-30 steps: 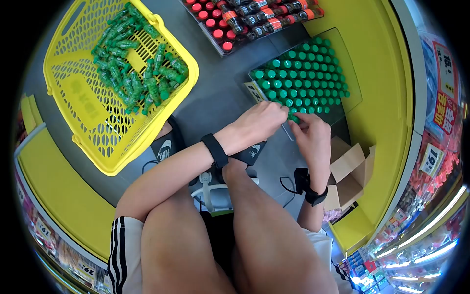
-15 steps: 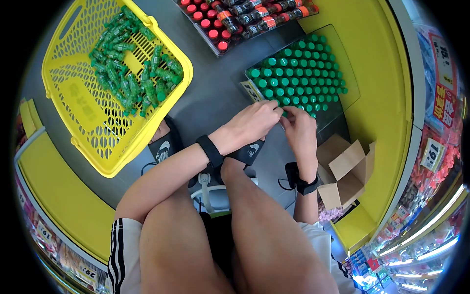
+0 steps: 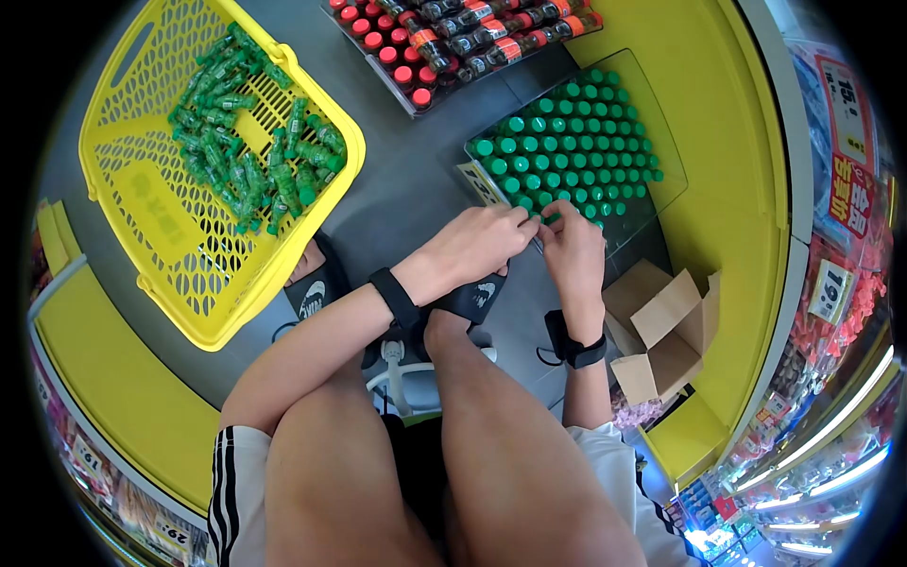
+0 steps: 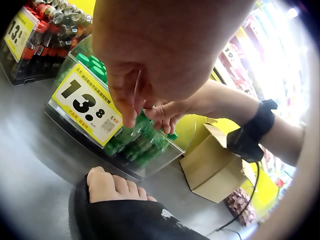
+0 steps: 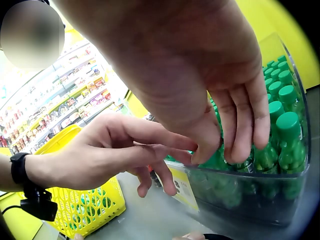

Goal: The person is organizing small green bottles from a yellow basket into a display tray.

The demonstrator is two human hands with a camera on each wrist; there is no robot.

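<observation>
Where the green-capped bottles [image 3: 576, 142] stand packed in rows in a clear plastic tray [image 3: 661, 194] on the grey floor [image 3: 406, 189], both hands meet at the tray's near edge. The left hand [image 3: 472, 248] reaches across from the left, wrist straight, its long fingers stretched toward the other hand's thumb. The right hand [image 3: 570, 248] arches over the rim with its fingers bent down onto the front bottles. Whether either hand actually pinches a bottle cannot be told, as the fingertips hide each other.

A second ago a small gap with a green cap showed between the hands. Now the fingertips touch and the right wrist has drawn in closer.

The tray wall is smooth and transparent, and a yellow price label [image 4: 90, 105] reading 13.8 sits on its front. The bottles are small, with round ribbed caps. Well off to the left sits a yellow perforated plastic basket [image 3: 170, 236] holding loose green bottles [image 3: 246, 142]. Beyond the tray lie red-capped bottles [image 3: 397, 52], and an open cardboard box [image 3: 661, 331] stands near the right wrist.
</observation>
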